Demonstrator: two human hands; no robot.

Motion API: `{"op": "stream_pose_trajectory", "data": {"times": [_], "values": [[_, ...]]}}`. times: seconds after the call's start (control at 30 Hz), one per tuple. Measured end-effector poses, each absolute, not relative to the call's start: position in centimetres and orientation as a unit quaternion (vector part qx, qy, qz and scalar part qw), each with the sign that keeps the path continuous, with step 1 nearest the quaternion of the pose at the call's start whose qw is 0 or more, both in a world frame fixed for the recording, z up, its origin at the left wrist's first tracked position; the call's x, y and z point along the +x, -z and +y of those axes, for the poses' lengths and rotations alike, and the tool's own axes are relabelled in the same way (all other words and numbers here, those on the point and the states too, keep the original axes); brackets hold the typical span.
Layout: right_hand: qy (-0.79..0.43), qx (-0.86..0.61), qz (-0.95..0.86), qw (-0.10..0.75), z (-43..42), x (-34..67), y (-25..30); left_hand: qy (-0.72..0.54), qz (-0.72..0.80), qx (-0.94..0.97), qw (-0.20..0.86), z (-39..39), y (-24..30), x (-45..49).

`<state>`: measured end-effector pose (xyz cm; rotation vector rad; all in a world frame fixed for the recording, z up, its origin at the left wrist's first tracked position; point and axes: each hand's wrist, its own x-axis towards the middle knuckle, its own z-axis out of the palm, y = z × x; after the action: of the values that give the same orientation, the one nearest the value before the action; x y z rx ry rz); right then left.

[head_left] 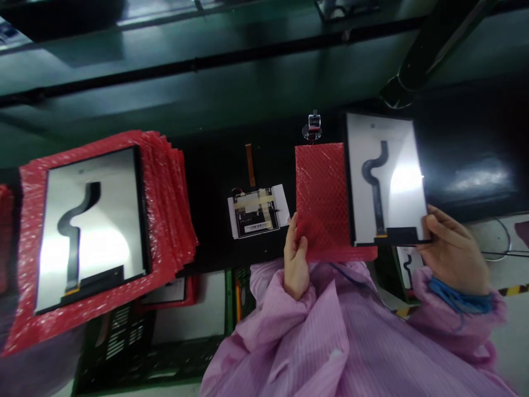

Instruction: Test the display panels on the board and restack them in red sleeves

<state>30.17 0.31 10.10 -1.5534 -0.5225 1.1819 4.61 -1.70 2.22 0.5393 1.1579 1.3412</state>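
My left hand [296, 264] is closed on the left edge of a red bubble-wrap bag [320, 198], thumb in front. In my right hand [457, 248] is an LCD panel [399, 204], pinched at its lower right corner. The panel stands almost upright, its silvery back towards me, with a dark curved ribbon cable [376, 193] down the middle. It covers the bag's right side; whether the two touch, I cannot tell. Behind the bag is a small metal tally counter [314, 124]. A circuit board with a taped battery-like block [256, 212] lies left of the bag.
At left, a similar panel [93, 220] rests on a stack of red bubble bags [169, 204]. An orange flex strip [250, 165] lies on the black bench [210, 182]. Green crates [165, 361] stand below the bench edge. A dark post [430, 55] slants down at back right.
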Motion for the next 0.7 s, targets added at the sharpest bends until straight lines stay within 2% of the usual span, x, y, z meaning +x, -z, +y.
{"op": "stream_pose_trajectory", "data": {"times": [0.2,0.37,0.47,0.6,0.7], "values": [[-0.606,-0.601,-0.196,0.483,1.2,25.5,-7.9,-0.597,0.498,0.140,0.613,-2.3,-2.6,5.3],[-0.593,-0.617,-0.257,0.449,1.1,25.1,-5.9,-0.571,0.532,0.153,0.607,-2.3,-2.0,5.2],[-0.587,-0.639,-0.306,0.392,0.9,26.0,-5.8,-0.562,0.562,0.180,0.579,-2.4,-1.5,5.1],[-0.477,-0.702,-0.456,0.269,1.9,28.1,-7.2,-0.558,0.570,0.181,0.575,-2.4,-1.1,5.0],[-0.299,-0.726,-0.566,0.250,5.6,29.2,-9.0,-0.565,0.559,0.166,0.584,-2.5,-1.2,5.0]]}}
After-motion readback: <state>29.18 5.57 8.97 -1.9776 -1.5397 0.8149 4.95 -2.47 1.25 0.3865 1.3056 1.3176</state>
